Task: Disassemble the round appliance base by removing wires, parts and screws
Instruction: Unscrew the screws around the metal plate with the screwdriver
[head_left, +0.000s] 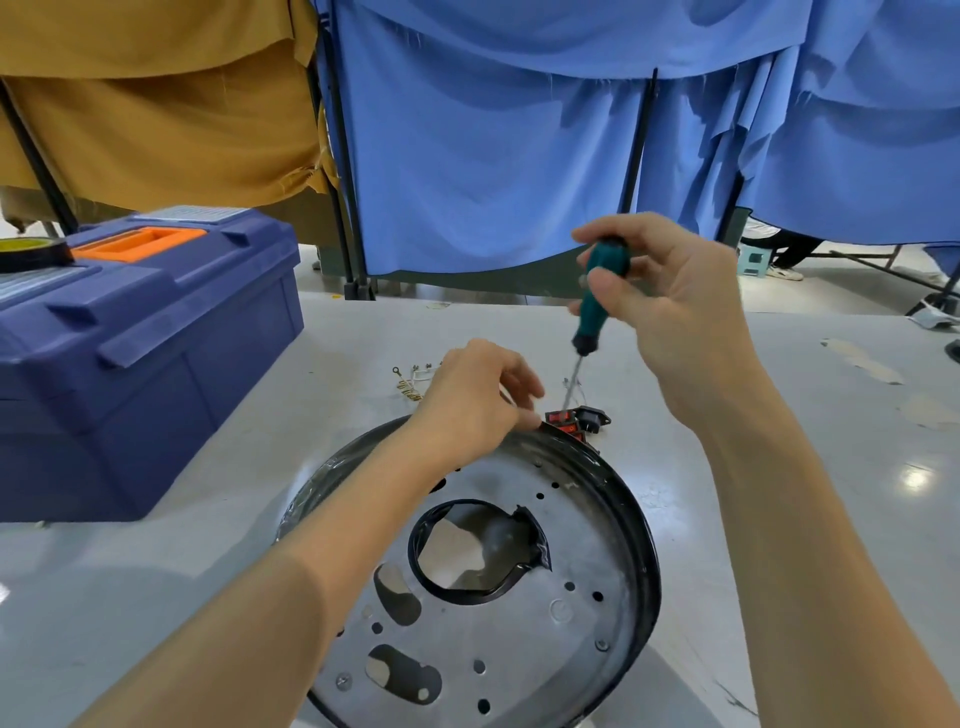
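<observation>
Round base (587, 597): perforated grey plate, black rim, central hole

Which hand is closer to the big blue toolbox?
Left. The left hand holds the rim of the round base, just right of the blue toolbox. The right hand holds the green screwdriver even farther right.

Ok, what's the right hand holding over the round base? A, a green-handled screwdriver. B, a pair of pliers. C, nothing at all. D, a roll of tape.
A: the right hand grips a screwdriver by its green handle, with the shaft pointing down toward the red switches at the far rim of the round base.
</observation>
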